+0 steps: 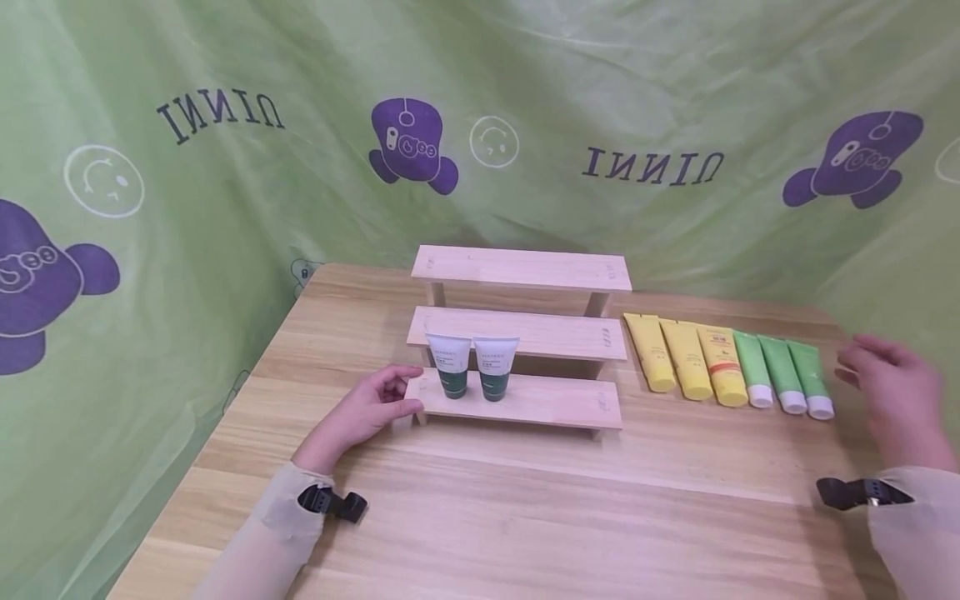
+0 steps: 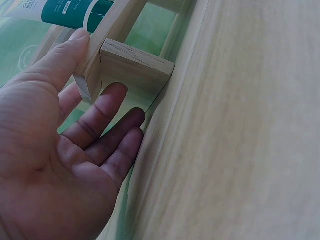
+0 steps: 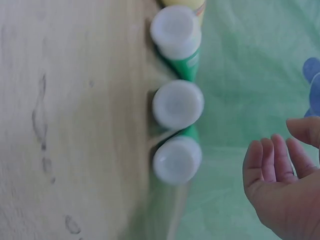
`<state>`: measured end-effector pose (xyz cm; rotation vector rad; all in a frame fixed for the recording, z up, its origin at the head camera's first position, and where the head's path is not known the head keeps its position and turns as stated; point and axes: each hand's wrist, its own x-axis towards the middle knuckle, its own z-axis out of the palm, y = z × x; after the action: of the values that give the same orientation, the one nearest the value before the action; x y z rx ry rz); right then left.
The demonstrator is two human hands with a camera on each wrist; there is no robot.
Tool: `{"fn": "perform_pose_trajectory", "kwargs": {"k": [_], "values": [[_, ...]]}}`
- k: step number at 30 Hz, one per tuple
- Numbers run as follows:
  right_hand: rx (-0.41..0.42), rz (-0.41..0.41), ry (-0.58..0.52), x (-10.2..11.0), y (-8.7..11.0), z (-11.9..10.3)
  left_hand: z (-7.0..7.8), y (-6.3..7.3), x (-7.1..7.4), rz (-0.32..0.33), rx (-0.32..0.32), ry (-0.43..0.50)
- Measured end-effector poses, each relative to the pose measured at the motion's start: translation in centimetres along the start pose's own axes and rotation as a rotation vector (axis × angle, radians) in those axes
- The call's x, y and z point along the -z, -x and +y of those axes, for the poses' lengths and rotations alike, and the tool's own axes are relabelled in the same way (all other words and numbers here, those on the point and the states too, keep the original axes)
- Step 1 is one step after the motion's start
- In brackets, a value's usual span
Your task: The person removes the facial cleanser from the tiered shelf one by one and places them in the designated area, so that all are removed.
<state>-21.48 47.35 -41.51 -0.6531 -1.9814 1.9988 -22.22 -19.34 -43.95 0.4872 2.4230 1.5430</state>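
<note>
A three-step wooden display stand (image 1: 558,402) stands mid-table. My left hand (image 1: 367,410) holds the left end of its lowest step. In the left wrist view the thumb (image 2: 67,55) lies on the board's edge, with the index finger partly hidden behind the board and the other fingers loosely bent. Two white-and-dark-green squeeze tubes (image 1: 495,367) stand on that step, caps down, toward its left side. To the right of the stand, three green tubes with white caps (image 1: 810,375) lie side by side. Just beyond them my right hand (image 1: 896,392) is raised, blurred, holding nothing, fingers slightly bent.
Three yellow tubes (image 1: 686,358) lie in a row between the stand and the green ones. The middle step (image 1: 555,333) and top step (image 1: 517,267) rise behind the lowest. A green printed curtain (image 1: 540,92) hangs along the back and sides of the wooden table (image 1: 570,517).
</note>
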Motion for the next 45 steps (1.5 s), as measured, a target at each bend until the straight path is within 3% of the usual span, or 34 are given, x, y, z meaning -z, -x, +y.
{"fn": "perform_pose_trajectory", "kwargs": {"k": [5, 10, 17, 23, 27, 39, 45], "values": [[0.067, -0.026, -0.116, -1.5, 1.4, -1.2, 0.2, 0.0, 0.2, 0.004, -0.003, -0.002], [0.103, -0.059, -0.124, -3.0, 2.8, -2.2, 0.1, 0.1, 0.2, 0.008, -0.002, 0.001], [0.221, -0.076, -0.233, -5.3, 4.5, -3.2, 0.1, 0.1, 0.2, 0.003, -0.006, 0.001], [0.264, -0.087, -0.139, -7.4, 6.2, -3.9, -2.0, -0.6, 0.1, 0.002, -0.003, 0.011], [0.298, -0.111, -0.137, -9.2, 7.2, -4.2, -3.5, -1.0, 0.0, 0.012, 0.001, 0.018], [0.388, -0.163, -0.077, -13.1, 9.4, -4.0, -3.7, -1.0, -0.2, 0.016, -0.025, 0.033], [0.428, -0.203, -0.101, -14.6, 10.2, -3.6, -3.7, -0.9, -0.2, 0.019, -0.017, 0.025]]}}
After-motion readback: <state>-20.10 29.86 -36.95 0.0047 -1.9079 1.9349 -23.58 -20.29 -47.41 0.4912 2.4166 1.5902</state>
